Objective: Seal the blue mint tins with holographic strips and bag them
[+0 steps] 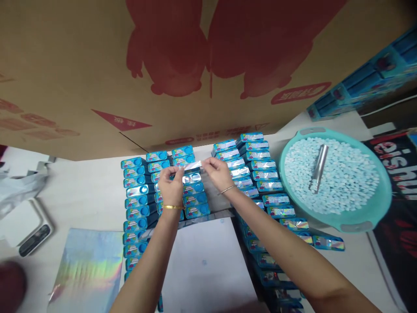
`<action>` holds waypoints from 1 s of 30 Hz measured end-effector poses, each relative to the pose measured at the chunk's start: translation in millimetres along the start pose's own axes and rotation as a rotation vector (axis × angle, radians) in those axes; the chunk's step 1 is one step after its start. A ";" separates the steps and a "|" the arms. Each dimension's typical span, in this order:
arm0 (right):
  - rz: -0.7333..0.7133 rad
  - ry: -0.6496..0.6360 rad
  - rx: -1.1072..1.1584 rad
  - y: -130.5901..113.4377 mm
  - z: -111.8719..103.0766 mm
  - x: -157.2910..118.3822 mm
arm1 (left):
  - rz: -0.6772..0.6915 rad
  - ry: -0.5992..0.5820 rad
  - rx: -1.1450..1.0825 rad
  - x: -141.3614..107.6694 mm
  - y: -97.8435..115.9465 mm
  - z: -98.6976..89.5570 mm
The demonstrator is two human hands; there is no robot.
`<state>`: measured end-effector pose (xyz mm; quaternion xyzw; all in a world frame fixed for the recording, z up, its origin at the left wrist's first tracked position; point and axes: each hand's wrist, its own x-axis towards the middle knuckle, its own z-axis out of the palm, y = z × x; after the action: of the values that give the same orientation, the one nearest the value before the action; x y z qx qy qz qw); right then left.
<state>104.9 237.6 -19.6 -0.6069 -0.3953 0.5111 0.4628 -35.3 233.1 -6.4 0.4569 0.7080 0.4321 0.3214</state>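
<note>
Between my two hands a short shiny silver strip [193,165] is stretched, pinched at its ends. My left hand [171,189] grips the left end between thumb and fingers. The right end is in the closed fingertips of my right hand [217,176]. Below them stand rows of small blue boxes [196,210] with printed tops and round marks. Under and beside my right arm are more blue boxes [269,186], many with a shiny strip across the top. My forearms hide some of the boxes.
A tall cardboard carton [208,117] blocks the back. On the right, a teal basin [384,195] holds pale blue pellets and a metal scoop [319,167]. Shiny holographic sheets [87,261], a white scale [28,226] and a white board [208,269] lie nearer.
</note>
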 end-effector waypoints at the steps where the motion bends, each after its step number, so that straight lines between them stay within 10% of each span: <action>1: -0.032 0.010 -0.062 1.1 -2.0 2.8 | -0.009 0.004 0.024 2.9 -1.7 2.3; 13: -0.299 0.023 -0.533 28.1 -3.4 8.2 | -0.041 0.026 0.408 -0.7 -9.5 21.3; 24: -0.194 0.066 -0.417 44.9 2.7 6.1 | -0.102 0.061 0.490 0.7 -3.8 20.7; 30: -0.196 -0.147 -0.379 54.0 4.9 -2.9 | -0.096 0.073 0.493 2.0 -5.9 24.9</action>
<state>100.0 221.6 -71.3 -0.6028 -0.5739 0.4231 0.3580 -17.1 241.7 -22.3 0.4713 0.8240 0.2470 0.1948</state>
